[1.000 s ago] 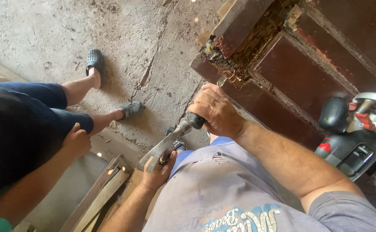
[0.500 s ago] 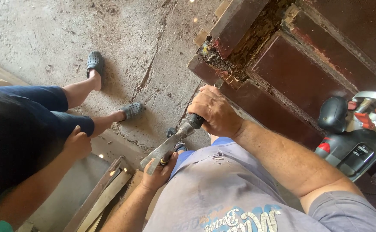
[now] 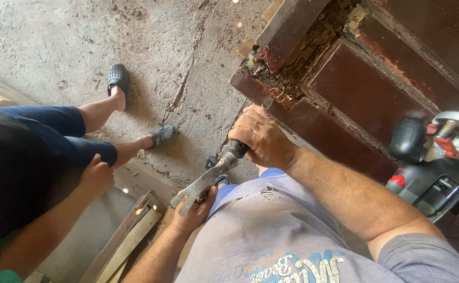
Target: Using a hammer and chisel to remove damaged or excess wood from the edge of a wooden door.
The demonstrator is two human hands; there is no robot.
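- Since the earlier frames little has shifted: the right hand (image 3: 263,137) sits a touch lower against the door and the hammer has barely changed its angle.
- Nearest, the left hand (image 3: 191,212) is closed around the handle of a hammer (image 3: 200,183), fingers curled tight; the metal head reaches up toward the right hand.
- The right hand is wrapped shut on a dark-handled chisel (image 3: 238,148). Its blade runs under the palm toward the door edge, though the tip is hidden, so I cannot tell exactly where it bites.
- The work in hand looks like chopping out decayed wood: the dark red door (image 3: 366,89) lies flat, and its corner joint shows a crumbling, rotted cavity (image 3: 292,68) just beyond the knuckles.
- By my judgement the next blow needs the chisel held steady at the sound edge of the rot, with the hammer landing square on the handle end, clear of the thumb.
- To the right, a grey and red router (image 3: 434,157) rests on the door.
- Farther left, another person's hand (image 3: 97,175) rests on their knee, sandalled feet on the concrete floor (image 3: 56,36).
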